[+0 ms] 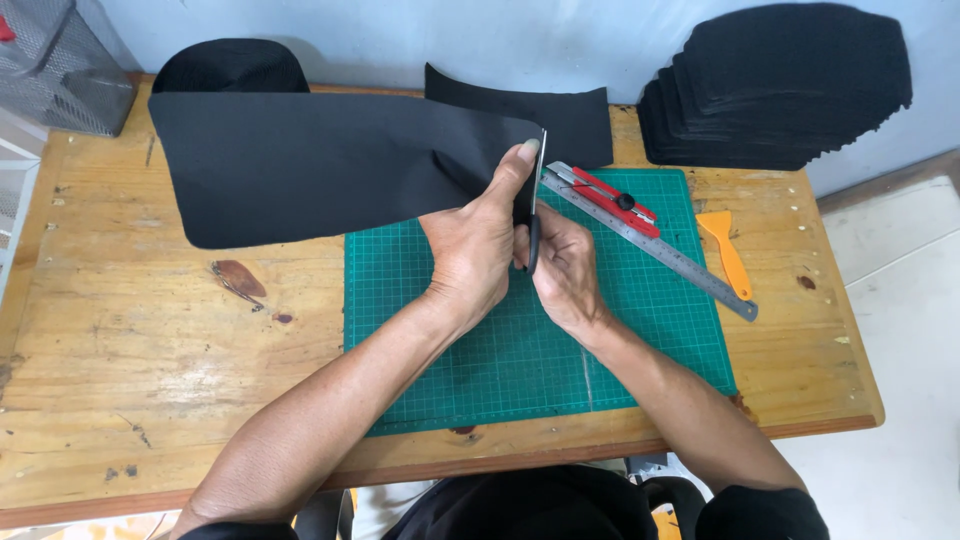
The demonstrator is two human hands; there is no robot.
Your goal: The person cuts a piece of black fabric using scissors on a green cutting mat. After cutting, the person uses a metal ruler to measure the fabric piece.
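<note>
The left hand point(475, 245) is closed on the right end of a large black sheet point(320, 165), thumb stretched up along its edge and fingers folded behind it, holding that end lifted off the green cutting mat point(600, 340). Just to its right, touching it, the right hand point(565, 265) is curled around the black handle of a pair of scissors point(535, 215), whose thin blade stands upright against the sheet's right edge. Whether the blades are parted or shut is hard to say, since they show edge-on.

The sheet spreads leftward from the hands over the wooden table point(150, 350), covering the mat's far left corner. Right of the hands, a steel ruler point(650, 245) lies slantwise on the mat, with a red utility knife point(605, 195) alongside its far end. An orange scraper point(728, 250) rests just right of the ruler at the mat's edge. Another black piece point(570, 120) lies at the far edge behind the sheet, a black roll point(230, 65) sits at the far left, and a stack of black cut pieces point(780, 85) fills the far right corner. A grey mesh basket point(60, 60) stands at the far left, cut off by the frame.

Both forearms reach in from the near edge, converging over the mat. The left hand hides most of the scissors' handle and the right fingers.
</note>
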